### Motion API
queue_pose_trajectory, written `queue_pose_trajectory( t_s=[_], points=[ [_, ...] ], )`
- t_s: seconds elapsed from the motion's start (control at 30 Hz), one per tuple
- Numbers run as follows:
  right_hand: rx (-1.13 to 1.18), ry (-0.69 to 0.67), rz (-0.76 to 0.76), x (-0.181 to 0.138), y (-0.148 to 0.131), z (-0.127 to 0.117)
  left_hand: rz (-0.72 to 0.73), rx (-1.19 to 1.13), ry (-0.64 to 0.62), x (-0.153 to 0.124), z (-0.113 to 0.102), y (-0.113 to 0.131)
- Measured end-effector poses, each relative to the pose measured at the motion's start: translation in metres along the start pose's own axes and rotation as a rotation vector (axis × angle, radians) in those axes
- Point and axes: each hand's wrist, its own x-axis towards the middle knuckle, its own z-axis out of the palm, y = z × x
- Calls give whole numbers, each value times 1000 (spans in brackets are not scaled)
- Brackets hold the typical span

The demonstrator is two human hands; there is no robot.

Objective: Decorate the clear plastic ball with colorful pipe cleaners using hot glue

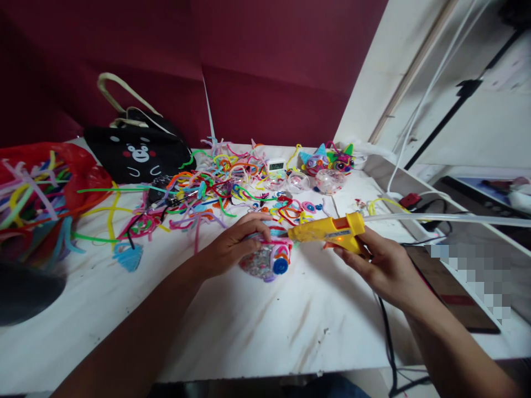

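My right hand point(381, 260) is wrapped round the grip of a yellow glue gun point(327, 231). A long translucent glue stick point(435, 219) sticks out of its back end. The nozzle points left, at the upper edge of a small craft figure point(261, 262). This figure has a clear, glittery round body, pink and purple pipe-cleaner trim and a blue coiled disc on its right side. My left hand point(244, 240) grips it from the upper left, fingers bent over its top. Whether the nozzle touches the figure I cannot tell.
Loose pipe cleaners point(219, 177) lie heaped at the back, by a small digital clock point(276, 166). Two finished-looking craft figures point(317, 160) stand farther right. A black bag point(141, 149) and a red bag of pipe cleaners point(89, 166) sit at left. A black cable point(385, 326) hangs below the glue gun.
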Motion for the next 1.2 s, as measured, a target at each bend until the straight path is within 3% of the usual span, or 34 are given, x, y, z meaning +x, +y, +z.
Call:
queue_pose_trajectory(
  t_s=[0.23,0.53,1.2],
  points=[
    [70,37,39,-4,7,-8,32,21,-7,0,-1,-6],
    [89,-22,31,-3,3,-1,6,5,-10,-1,-1,-6],
    [-35,-50,-53,0,4,2,46,36,-29,-2,-2,-10]
  ],
)
